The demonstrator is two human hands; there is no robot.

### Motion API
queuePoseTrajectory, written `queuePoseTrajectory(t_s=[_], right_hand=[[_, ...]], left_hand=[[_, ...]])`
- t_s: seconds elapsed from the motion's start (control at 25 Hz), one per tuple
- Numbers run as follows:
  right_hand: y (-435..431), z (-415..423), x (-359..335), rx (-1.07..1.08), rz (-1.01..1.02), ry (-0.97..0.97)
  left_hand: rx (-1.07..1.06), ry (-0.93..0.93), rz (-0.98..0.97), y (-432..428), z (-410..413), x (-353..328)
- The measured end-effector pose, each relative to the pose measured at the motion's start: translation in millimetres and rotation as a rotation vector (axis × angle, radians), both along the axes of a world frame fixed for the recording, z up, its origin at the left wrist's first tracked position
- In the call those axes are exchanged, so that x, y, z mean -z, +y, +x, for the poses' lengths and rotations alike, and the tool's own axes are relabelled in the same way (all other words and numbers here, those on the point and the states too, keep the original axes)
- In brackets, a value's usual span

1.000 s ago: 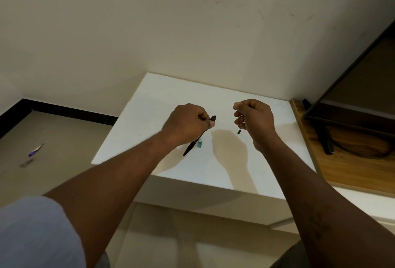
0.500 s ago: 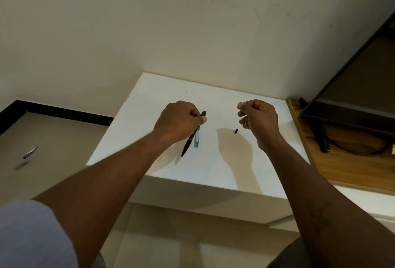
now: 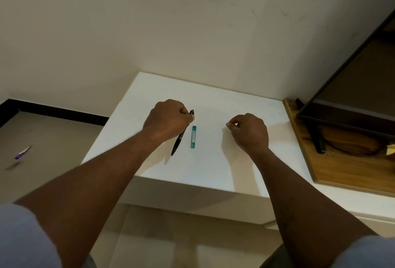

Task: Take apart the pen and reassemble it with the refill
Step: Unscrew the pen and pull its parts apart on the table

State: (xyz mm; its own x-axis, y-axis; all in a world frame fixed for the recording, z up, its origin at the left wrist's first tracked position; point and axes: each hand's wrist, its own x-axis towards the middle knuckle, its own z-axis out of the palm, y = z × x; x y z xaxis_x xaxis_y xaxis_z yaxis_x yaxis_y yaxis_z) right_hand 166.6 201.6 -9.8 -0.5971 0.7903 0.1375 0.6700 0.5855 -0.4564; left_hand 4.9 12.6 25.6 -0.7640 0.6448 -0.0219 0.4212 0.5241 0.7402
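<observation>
Head view: my left hand (image 3: pixel 168 120) grips the slim black plastic pen (image 3: pixel 181 138) above the white table (image 3: pixel 213 165).
My right hand (image 3: pixel 250 132) is curled, contents unclear; the small teal rectangular refill case (image 3: pixel 193 137) lies just beside the pen. Risk: a loosened part could roll off.

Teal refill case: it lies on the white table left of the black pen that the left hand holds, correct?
No. The head view shows the teal refill case on the white table right of the black pen that the left hand holds.
</observation>
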Motion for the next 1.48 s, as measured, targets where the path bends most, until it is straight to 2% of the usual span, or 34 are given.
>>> queuePoseTrajectory(t_s=[0.12,0.56,0.72,1.04,1.16,1.24,1.36,1.48], right_hand=[[1.5,0.2,6.6,0.007,-0.001,-0.064],[-0.1,-2.7,6.7,0.045,0.013,-0.082],[1.7,-2.7,1.9,0.087,-0.005,0.003],[13.5,4.8,-37.0,0.189,0.002,0.305],[6.0,4.5,-49.9,0.169,0.006,0.343],[-4.8,2.5,-58.6,0.074,-0.064,0.326],[-31.5,-4.5,-67.2,-0.171,-0.343,0.189],[-55.1,-10.0,-68.2,-0.335,-0.594,0.05]], left_hand=[[0.03,0.015,-0.021,2.8,0.2,4.1],[0.034,0.009,-0.034,1.1,0.2,5.6],[0.035,0.008,-0.029,-0.5,0.0,4.2],[0.043,-0.013,-0.013,-0.8,0.4,1.4],[0.043,-0.044,0.009,0.4,1.2,1.6],[0.047,-0.121,0.058,1.9,1.9,0.8],[0.038,-0.299,0.19,4.2,3.4,-3.2],[0.046,-0.362,0.264,4.6,4.6,-6.7]])
